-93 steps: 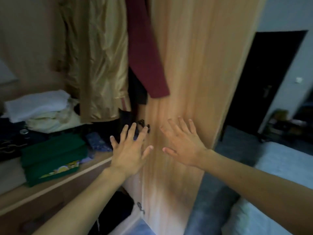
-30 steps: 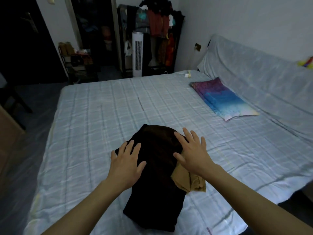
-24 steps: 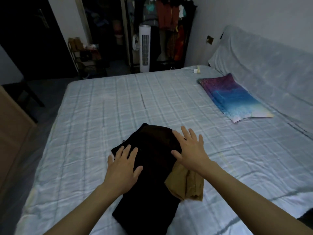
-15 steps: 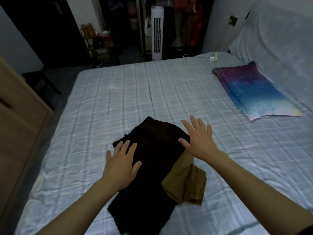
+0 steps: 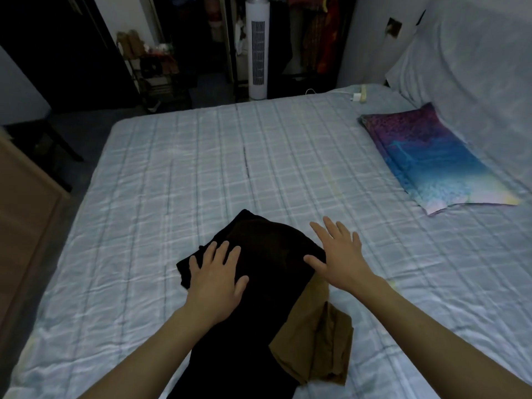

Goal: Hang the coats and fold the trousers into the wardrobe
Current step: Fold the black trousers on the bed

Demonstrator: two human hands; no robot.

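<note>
Black trousers (image 5: 267, 286) lie in a loose heap on the bed (image 5: 172, 197), near its front edge. A tan-brown garment (image 5: 316, 338) sticks out from under their right side. My left hand (image 5: 216, 276) hovers over or rests on the left part of the black trousers, fingers spread and straight. My right hand (image 5: 338, 256) is held flat with spread fingers at the trousers' right edge, its thumb over the black cloth. Neither hand grips anything. A corner of the wooden wardrobe (image 5: 20, 214) shows at the left edge.
A colourful purple-blue pillow (image 5: 429, 159) lies at the bed's right side against a covered headboard (image 5: 472, 56). Beyond the bed stand a white tower fan (image 5: 258, 50), a rack of hanging clothes (image 5: 316, 33) and a cluttered shelf (image 5: 155, 67). Dark floor runs between wardrobe and bed.
I have turned from the wardrobe to the bed. Over the last second both flat hands drifted slightly apart above the black trousers, and the view tilted down.
</note>
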